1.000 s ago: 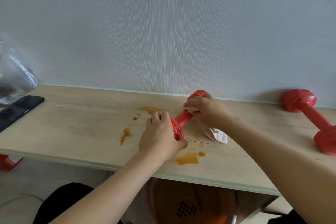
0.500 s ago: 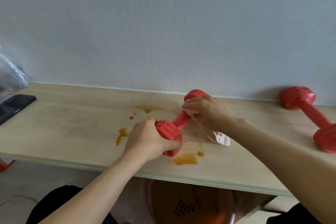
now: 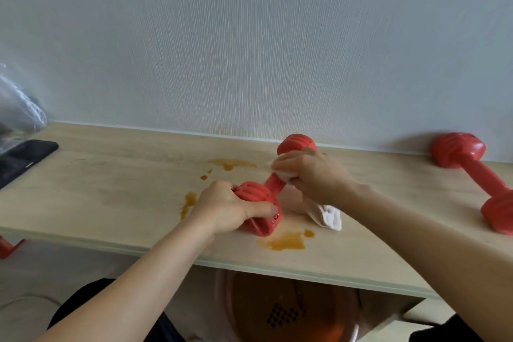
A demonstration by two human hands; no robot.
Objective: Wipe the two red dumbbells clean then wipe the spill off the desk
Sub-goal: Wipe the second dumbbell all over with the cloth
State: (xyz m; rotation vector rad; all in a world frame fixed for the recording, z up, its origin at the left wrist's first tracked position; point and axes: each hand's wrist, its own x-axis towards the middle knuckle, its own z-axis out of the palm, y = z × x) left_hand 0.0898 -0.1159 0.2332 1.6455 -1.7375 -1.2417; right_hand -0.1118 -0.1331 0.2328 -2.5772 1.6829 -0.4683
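A red dumbbell [image 3: 273, 183] lies on the light wooden desk [image 3: 111, 197], angled from near left to far right. My left hand [image 3: 230, 209] grips its near head. My right hand [image 3: 311, 175] is closed on a white cloth [image 3: 324, 215] wrapped around the handle near the far head; the cloth's tail trails on the desk. A second red dumbbell [image 3: 474, 175] lies alone at the far right by the wall. Orange-brown spill patches mark the desk: one near the front edge [image 3: 286, 241], a streak at the left [image 3: 187, 203], another further back [image 3: 230, 163].
A black phone [image 3: 22, 158] lies at the desk's left end beside a clear plastic bag [image 3: 16, 111]. The wall stands directly behind the desk. Under the desk sits a round orange-brown basin [image 3: 286, 308]. A red object [image 3: 8, 246] pokes out below the left edge.
My left hand has shifted its hold around the near head, turning it so its ribbed side shows. My right hand with the cloth stays on the handle near the far head.
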